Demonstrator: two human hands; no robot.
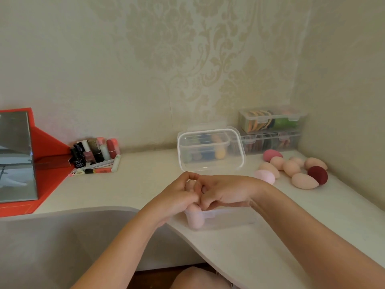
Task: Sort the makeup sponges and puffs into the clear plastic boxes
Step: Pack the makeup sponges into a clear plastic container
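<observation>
Over the front edge of the cream-white curved desk (270,236), our two hands meet above a low clear plastic box (231,219). Our left hand (177,198) has its fingers curled tight and pinches a pale pink foam makeup sponge (190,184) between thumb and fingertips. Our right hand (226,192) is bent in against it, fingers folded close to the same sponge, but we cannot tell whether they grip it or only touch it. Below the hands, a second pale pink sponge (194,219) lies inside the left end of the box. Behind the hands, a clear rounded plastic lid (210,164) stands on edge, with coloured sponges blurred behind it. To the right, a loose cluster of peach egg-shaped sponges (304,181) lies on the desk, a dark red sponge (317,174) touching the nearest one and a light pink sponge (264,176) at the cluster's left. Two stacked clear latched boxes (273,122) fill the corner. Far left, small cosmetic bottles and tubes (93,155) stand just beside a red-framed mirror (16,157).
</observation>
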